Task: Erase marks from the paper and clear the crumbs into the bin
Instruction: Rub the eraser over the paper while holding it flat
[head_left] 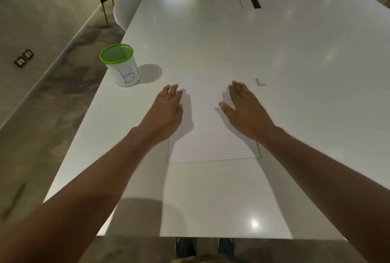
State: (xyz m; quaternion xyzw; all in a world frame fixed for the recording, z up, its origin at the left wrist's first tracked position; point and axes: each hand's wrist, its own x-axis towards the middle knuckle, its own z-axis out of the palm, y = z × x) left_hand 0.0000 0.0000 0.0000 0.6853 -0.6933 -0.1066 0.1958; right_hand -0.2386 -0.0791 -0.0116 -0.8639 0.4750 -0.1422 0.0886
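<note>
Looking down from the head camera, I see a flat white rectangular sheet of paper (211,136) lying on the glossy white table (295,62), its near edge and both near corners showing, its far edge hard to tell from the tabletop. I take that paper as my landmark. My left hand (166,113) lies over the paper's left side, palm down, fingers straight and close together, reaching toward the far end; whether the palm actually presses the sheet I cannot tell. My right hand (247,111) lies over the paper's right side, palm down too, fingers straight, thumb spread inward toward the paper's middle. Neither grip holds anything; both are flat and relaxed. The bare middle strip of the paper shows between them.

Left of the paper and beyond its far left corner, well apart from my left hand, stands a small white cylindrical bin with a green rim and green inside (121,64), upright near the table's left edge. Blue handwriting on its side reads "BI"; anything after that curves out of sight. Right of the paper's far right corner, near my right fingertips but not touching them, lies a small pale oblong piece, likely the eraser (259,82); it is too small to be sure. I cannot make out any marks or crumbs on the paper.
</note>
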